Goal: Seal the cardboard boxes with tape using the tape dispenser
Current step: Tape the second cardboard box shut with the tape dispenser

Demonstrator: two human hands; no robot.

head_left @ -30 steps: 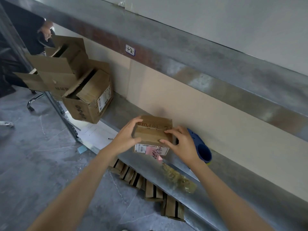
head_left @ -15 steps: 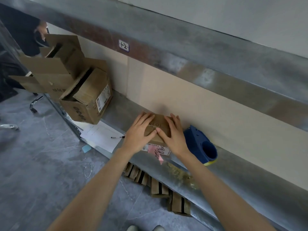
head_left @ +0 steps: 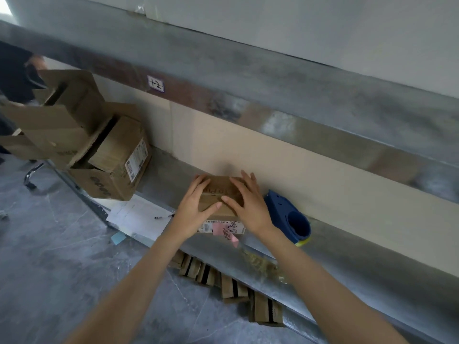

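A small cardboard box with a white label and pink notes on its near side sits on the metal shelf against the beige wall. My left hand lies flat on its top flaps from the left, fingers straight. Across from it, my right hand presses the flaps from the right with spread fingers. The thumbs nearly meet over the seam. A blue tape dispenser lies on the shelf just right of the box, untouched.
Several large open cardboard boxes are stacked at the shelf's left end. A sheet of paper with a pen lies left of the small box. Flattened cartons lie on the floor below. A person in dark clothing stands far left.
The box went from being held and tilted up to lying flat on the shelf. Both hands moved from its sides onto the top flaps and now press them down.
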